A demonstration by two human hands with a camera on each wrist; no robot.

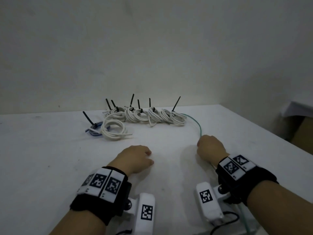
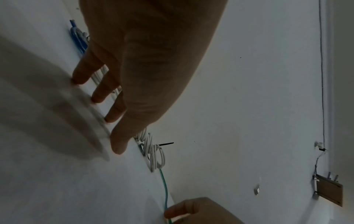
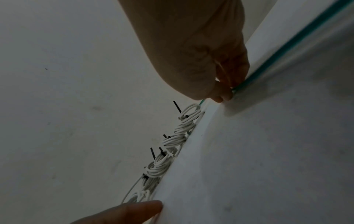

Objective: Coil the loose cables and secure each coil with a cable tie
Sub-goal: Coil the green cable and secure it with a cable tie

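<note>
Right hand (image 1: 210, 148) pinches loose green cable (image 1: 194, 122); left hand (image 1: 135, 157) rests open on table (image 1: 50, 150). Risk: pulling cable drags tied white coils (image 1: 144, 114) near it.

Dim light lay over a white table (image 1: 50, 150) pushed against a plain pale wall (image 1: 152, 48). A cardboard box (image 1: 303, 131) stood off the right edge.

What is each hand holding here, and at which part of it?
The right hand pinches the green cable partway along its loose length. The left hand holds nothing; its fingertips rest on the table.
</note>
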